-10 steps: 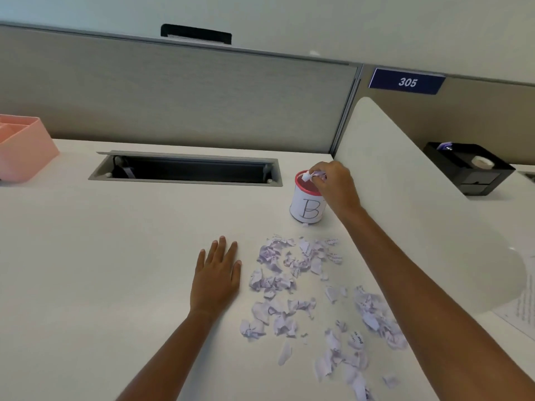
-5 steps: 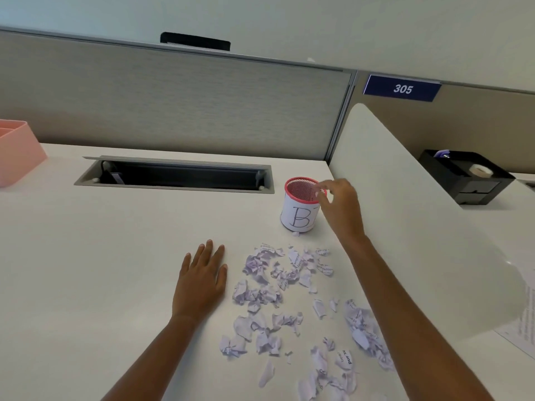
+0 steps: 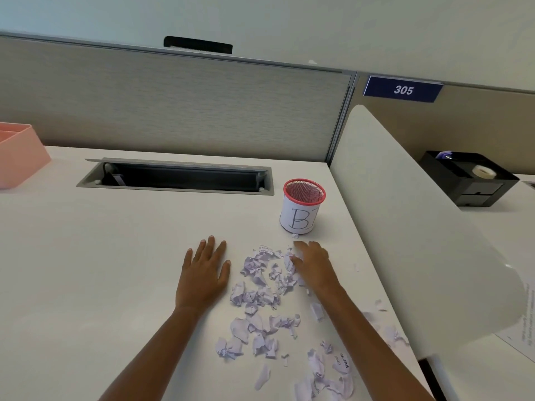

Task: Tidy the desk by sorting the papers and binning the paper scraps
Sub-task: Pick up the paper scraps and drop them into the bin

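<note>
Stretching across most of the frame is a pale off-white desk (image 3: pixel 115 256), backed by a grey fabric partition (image 3: pixel 173 111), with a blue "305" sign (image 3: pixel 403 89) hanging at upper right and a red mesh cup labelled "B" (image 3: pixel 302 209) standing right of centre. The left hand (image 3: pixel 204 274) is lying flat at centre, fingers straight and holding nothing, just left of the crumpled lilac-white paper scraps (image 3: pixel 260 299) spreading toward the lower right. The right hand (image 3: pixel 314 263) is resting on the pile's upper end, below the cup, fingers bent among scraps; whether they are gripping any cannot be told.

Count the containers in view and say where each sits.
3: the pink tray at far left, the red mesh cup marked B beyond the paper scraps, the black organiser on the neighbouring desk. More may sit off-frame.
</note>
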